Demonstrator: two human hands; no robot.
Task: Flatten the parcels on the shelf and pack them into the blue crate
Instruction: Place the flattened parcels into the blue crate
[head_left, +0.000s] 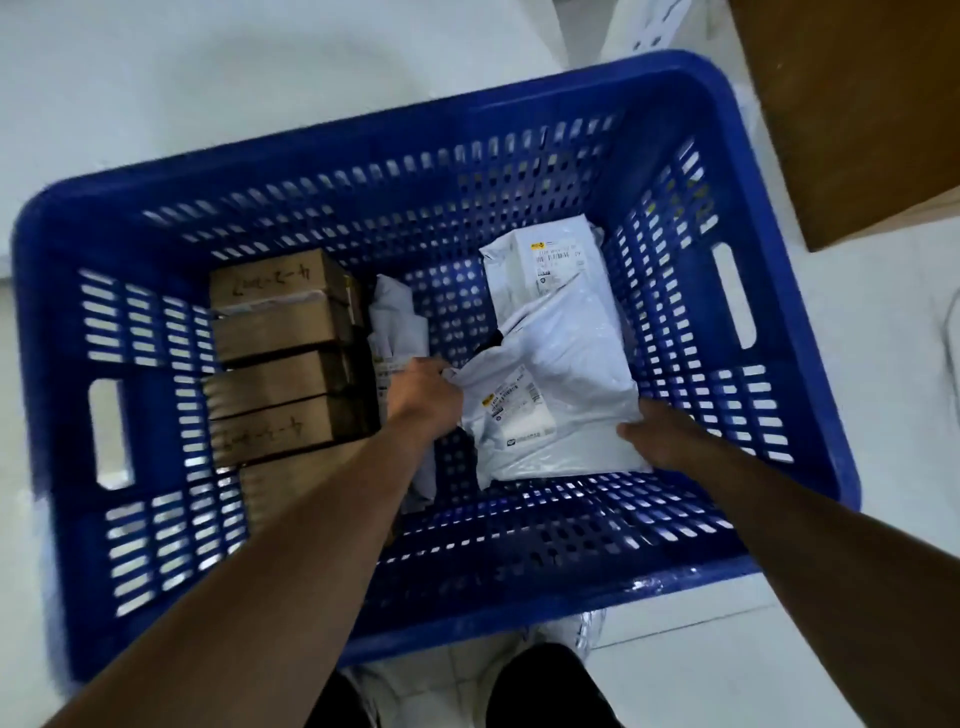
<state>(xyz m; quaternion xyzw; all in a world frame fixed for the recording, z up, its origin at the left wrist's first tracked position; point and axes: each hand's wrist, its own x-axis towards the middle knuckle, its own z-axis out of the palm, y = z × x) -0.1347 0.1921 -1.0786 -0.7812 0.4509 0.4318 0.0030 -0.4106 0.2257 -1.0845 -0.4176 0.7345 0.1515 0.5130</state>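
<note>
I have both hands down in the crate (769, 171), setting a white parcel (545, 415) on its floor at lower right of centre. My left hand (423, 397) pinches the parcel's left edge; my right hand (657, 436) grips its lower right corner. Already packed: brown boxes (280, 358) stacked at left, a rolled bag (397, 317) beside them, another white parcel (540, 265) behind. Much floor is bare (the shelf is out of view), so I can't tell what's left.
</note>
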